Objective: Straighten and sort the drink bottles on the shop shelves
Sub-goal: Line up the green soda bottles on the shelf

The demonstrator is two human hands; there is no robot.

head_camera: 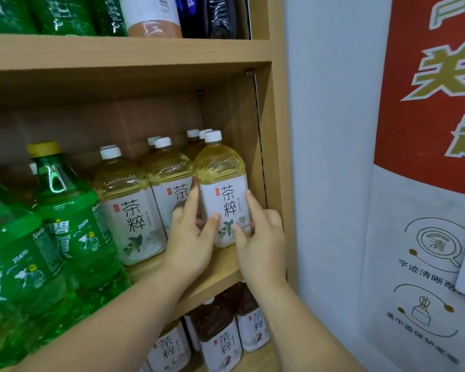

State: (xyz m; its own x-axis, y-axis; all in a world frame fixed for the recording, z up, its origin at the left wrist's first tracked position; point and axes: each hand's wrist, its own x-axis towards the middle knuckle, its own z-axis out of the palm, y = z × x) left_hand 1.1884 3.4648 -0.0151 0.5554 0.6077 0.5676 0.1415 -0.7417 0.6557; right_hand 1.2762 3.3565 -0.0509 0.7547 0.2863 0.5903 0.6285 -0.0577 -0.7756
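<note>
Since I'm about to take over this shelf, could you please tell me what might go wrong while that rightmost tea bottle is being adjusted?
1. The left hand has fingers wedged between the held tea bottle and the neighbouring tea bottle; turning it may knock that neighbour askew.
2. Both hands, the right hand included, grip low on the label, so the tall bottle could tip, possibly against the side panel or off the shelf front.

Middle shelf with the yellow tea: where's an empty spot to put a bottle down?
At its front the shelf shows bare board, before the tea bottles, up to the side panel; the left hand and right hand, holding the end tea bottle, sit there. Leftward, green soda bottles crowd to the edge.
</note>
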